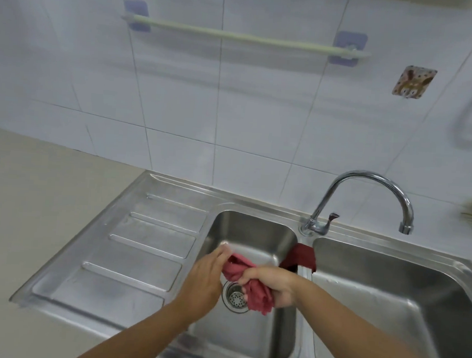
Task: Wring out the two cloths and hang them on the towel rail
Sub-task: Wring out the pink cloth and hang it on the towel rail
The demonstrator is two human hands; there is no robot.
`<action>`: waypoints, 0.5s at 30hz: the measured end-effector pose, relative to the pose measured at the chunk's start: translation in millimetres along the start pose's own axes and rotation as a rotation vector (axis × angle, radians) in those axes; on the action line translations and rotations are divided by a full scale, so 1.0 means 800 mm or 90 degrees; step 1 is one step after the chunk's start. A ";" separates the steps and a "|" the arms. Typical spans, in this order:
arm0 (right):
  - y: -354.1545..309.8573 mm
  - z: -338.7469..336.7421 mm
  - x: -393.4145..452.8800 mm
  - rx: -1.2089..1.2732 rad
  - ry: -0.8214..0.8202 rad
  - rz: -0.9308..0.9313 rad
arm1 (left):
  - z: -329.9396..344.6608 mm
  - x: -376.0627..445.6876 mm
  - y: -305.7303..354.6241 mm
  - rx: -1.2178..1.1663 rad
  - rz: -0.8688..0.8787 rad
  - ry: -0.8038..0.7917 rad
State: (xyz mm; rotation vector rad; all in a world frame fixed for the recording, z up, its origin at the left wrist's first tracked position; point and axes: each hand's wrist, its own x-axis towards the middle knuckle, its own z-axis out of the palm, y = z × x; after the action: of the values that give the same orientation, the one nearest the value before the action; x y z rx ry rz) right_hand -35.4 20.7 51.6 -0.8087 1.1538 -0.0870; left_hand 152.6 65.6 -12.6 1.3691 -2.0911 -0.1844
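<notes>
You held one pink cloth [245,281] over the left basin [253,230], directly above the drain [235,297], so wrung water fell straight in. Your right hand [270,286] was clamped on its bunched lower end; your left hand [207,279] pinched the upper end, fingers closed, ready to twist. A second, darker cloth [302,257] lay draped across the divider, just beyond your right hand. Count: two cloths, one towel rail [244,37], bare, high above your grip.

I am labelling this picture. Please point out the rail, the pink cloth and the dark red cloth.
rail [244,37], head view, middle of the bar.
pink cloth [257,292], head view, bunched part below the right hand.
dark red cloth [303,256], head view, part draped over the sink divider.
</notes>
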 end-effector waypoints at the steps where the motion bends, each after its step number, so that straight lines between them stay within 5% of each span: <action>1: -0.002 -0.001 -0.001 0.035 -0.036 0.022 | 0.004 -0.002 -0.003 0.032 0.044 0.022; 4: -0.005 -0.004 -0.010 0.070 -0.143 0.069 | 0.015 0.004 -0.013 0.079 0.099 0.047; 8: -0.007 0.001 -0.011 -0.041 -0.217 0.119 | 0.014 0.031 -0.009 0.040 0.116 -0.046; 15: -0.004 -0.008 0.003 -0.345 -0.036 0.096 | 0.008 0.057 -0.009 0.107 0.200 -0.218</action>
State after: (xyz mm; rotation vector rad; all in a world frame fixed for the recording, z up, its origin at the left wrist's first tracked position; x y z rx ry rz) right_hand -39.1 14.0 50.7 -1.1857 1.1955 0.3877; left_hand 142.1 21.3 -1.8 1.1413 -2.6280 -0.1192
